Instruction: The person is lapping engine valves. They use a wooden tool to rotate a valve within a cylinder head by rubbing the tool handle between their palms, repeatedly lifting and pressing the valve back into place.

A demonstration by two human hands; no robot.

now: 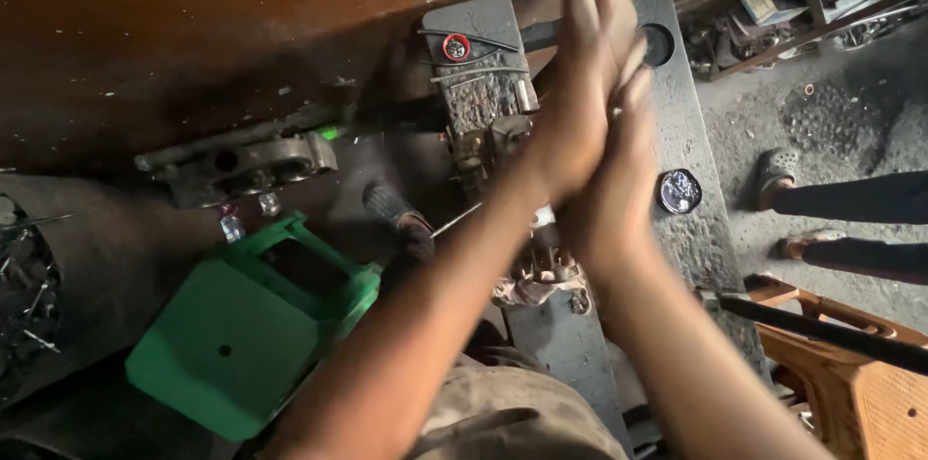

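A person's left hand (578,83) and right hand (619,180) press palm to palm, fingers straight and together, holding nothing, pointing away up the frame. They hover over a grimy metal machine (483,102) on a long grey bench (691,170), beside a green plastic stool (242,334).

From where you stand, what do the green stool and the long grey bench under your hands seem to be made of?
Green stool: likely moulded plastic, going by its smooth, even colour and rounded edges. Grey bench: probably metal, with its flat, dull, gritty surface and a round hole. Both hands are pressed together above it.
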